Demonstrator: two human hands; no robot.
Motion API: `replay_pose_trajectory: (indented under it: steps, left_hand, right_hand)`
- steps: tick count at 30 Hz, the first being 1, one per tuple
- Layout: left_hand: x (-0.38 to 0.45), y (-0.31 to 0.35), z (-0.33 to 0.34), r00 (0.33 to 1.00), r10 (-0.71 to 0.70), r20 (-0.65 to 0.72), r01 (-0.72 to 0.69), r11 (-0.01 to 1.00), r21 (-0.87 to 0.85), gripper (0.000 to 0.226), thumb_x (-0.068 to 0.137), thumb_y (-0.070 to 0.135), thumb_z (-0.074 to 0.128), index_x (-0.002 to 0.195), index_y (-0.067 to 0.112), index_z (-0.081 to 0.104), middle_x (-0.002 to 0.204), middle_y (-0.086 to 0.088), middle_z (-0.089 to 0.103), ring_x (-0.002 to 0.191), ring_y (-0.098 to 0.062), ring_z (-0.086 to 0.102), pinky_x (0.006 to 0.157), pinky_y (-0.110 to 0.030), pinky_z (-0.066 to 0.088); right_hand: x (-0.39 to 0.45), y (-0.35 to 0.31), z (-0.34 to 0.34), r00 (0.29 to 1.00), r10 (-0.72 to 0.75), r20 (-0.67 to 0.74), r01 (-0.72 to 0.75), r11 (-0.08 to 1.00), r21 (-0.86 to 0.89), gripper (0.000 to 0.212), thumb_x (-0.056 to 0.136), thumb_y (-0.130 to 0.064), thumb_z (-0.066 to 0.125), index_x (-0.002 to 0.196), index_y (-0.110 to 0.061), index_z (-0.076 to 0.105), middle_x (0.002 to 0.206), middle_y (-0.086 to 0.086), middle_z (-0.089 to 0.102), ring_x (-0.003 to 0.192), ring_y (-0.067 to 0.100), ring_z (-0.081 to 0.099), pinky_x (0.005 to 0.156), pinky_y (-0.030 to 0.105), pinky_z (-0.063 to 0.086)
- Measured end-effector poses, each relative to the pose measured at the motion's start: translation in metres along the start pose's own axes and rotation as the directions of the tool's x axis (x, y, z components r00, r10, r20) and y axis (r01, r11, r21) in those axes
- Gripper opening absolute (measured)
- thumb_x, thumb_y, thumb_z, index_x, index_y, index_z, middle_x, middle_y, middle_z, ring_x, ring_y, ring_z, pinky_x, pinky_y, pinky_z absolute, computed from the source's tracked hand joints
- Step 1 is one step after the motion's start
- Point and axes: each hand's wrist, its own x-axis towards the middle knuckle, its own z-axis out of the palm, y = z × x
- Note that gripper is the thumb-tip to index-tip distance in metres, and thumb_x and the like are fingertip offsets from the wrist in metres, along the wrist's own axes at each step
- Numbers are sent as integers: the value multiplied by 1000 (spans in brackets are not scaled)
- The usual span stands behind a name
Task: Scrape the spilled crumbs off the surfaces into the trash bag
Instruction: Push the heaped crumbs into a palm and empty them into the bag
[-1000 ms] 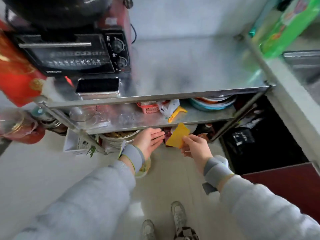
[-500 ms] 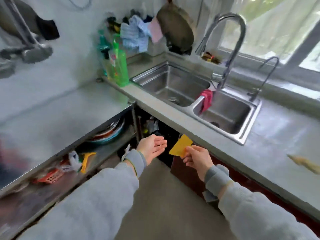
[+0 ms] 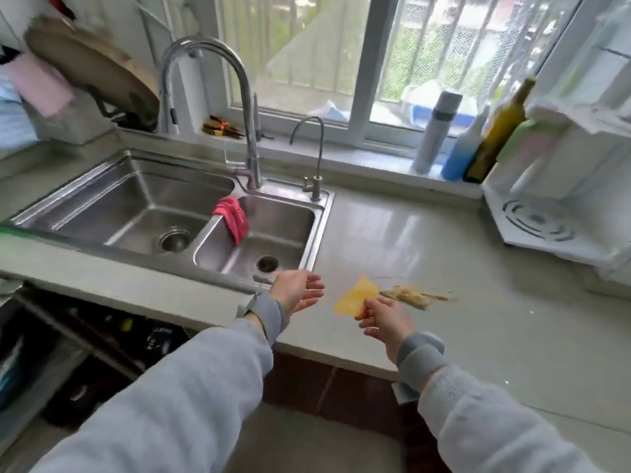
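One crumb pile [image 3: 415, 296] on worktop [image 3: 512, 336], at 3 o'clock of scraper [image 3: 356, 298] | right hand [image 3: 384, 324] pinches scraper's lower edge | left hand [image 3: 297, 291] relaxed, empty | crumbs light, loose, likely scatter; scraper thin, stiff | trash bag unseen

Landmark: sink [image 3: 102, 213], set in the surface [image 3: 426, 240].
Crumbs [image 3: 413, 296]: on the surface, right of the sink.
Cloth [image 3: 233, 216]: over the sink's divider.
Bottles [image 3: 491, 138]: right of the sink, behind the crumbs.
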Motion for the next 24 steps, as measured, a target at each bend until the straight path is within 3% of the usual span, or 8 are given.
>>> replay_pose_trajectory:
  steps: [8,14,16,19,22,24]
  left_hand:
    - [86,14,101,952,-132,276,36,944,327,21,99,12,36,96,8,57,81,-3,59,71,-13,56,68,-19,46]
    - [123,33,142,893,-92,441,-151,860,487,20,98,11,39,103,7,58,93,-8,63,78,-16,57,70,-18,46]
    - [141,30,160,855,-90,511,-255,785,564,24,98,13,42,109,4,61,106,-12,63,91,-21,58,74,-20,47]
    - [152,16,168,785,-12,619,-475,629,615,34,98,15,42,126,5,58,125,-9,61,117,-21,56,96,-25,42]
    - [167,-7,179,683,-45,729,-629,471,619,38,99,20,42,136,13,49,138,-4,53,128,-20,49,104,-24,36]
    - [173,-15,181,640,-72,765,-707,334,623,42,100,26,40,142,18,42,144,-1,46,133,-19,45,108,-26,33]
  right_hand:
    - [57,16,-58,946,132,-296,-84,982,171,20,96,-7,45,79,-5,56,62,11,55,49,16,47,39,17,40]
    - [81,34,-72,829,295,-475,-142,933,331,23,94,0,45,72,-1,53,58,17,53,29,12,50,31,18,43]
    - [92,48,-72,770,375,-516,-145,891,430,10,93,0,46,85,-1,52,58,16,52,27,11,51,30,18,43]
    - [99,61,-72,725,430,-537,-136,855,501,12,92,1,48,81,-1,50,56,15,51,27,12,54,29,18,43]
    - [111,65,-75,696,452,-558,-127,842,524,2,91,2,51,91,2,52,58,14,52,32,17,57,32,21,46]
    - [116,65,-77,687,458,-564,-127,840,528,9,88,4,52,97,2,55,60,15,53,39,22,58,37,24,50]
